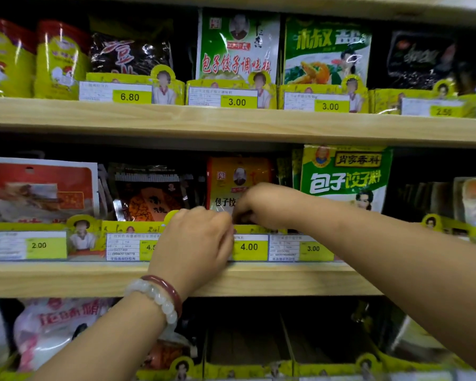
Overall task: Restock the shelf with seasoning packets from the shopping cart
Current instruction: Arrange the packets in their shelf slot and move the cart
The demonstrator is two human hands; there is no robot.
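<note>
Head view of pale wooden store shelves (231, 125) packed with glossy seasoning packets behind yellow price tags. On the middle shelf both hands meet at the foot of an upright orange packet (238, 178), hiding its lower half. The left hand (195, 240), wrist in beaded bracelets (155, 295), and the right hand (261, 204) curl their fingers there; whether they pinch the packet is unclear.

both hands (226, 224) hide the orange packet's (238, 177) base.
</note>
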